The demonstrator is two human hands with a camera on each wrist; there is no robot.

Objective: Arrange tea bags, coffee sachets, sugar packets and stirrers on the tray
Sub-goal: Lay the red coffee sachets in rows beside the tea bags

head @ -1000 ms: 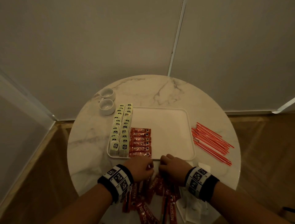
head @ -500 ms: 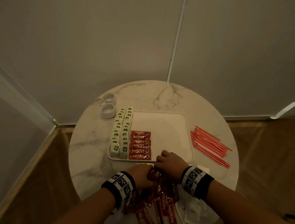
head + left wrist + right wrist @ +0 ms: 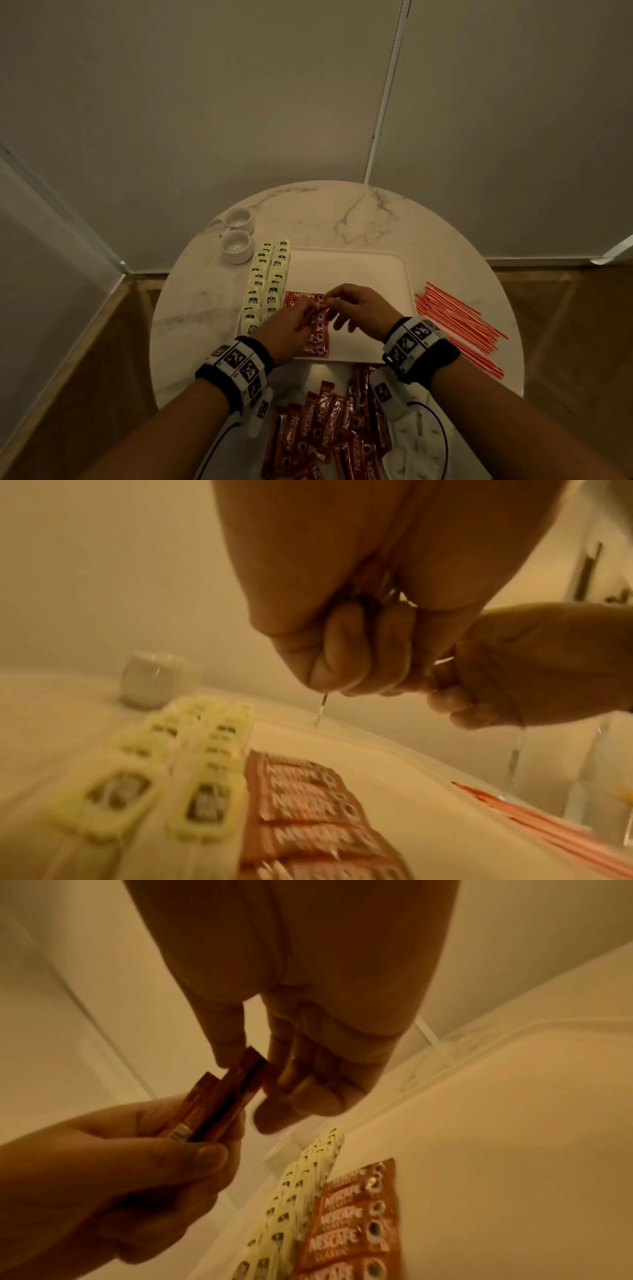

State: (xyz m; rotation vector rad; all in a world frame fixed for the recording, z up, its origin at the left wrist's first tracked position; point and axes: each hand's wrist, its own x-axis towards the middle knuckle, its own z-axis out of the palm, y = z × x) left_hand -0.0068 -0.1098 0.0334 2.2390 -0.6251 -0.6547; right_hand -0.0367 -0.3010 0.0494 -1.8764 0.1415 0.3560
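Both hands have risen from the loose pile at the table's near edge to above the white rectangular tray (image 3: 346, 263), the left hand (image 3: 291, 329) clutching a small bundle of red coffee sachets (image 3: 219, 1093) while the right hand's (image 3: 356, 308) thumb and forefinger pinch its top one, directly above the laid red row (image 3: 317, 329) that it looks set to extend.

The desk (image 3: 359, 212) has a smooth, polished top that looks like white marble with grey veins. The tray (image 3: 346, 270) looks matt white and smooth. The red coffee sachets (image 3: 320, 342) are glossy foil-like film, and the two cups (image 3: 235, 245) look like glazed white ceramic. The floor (image 3: 565, 325) looks like wood.
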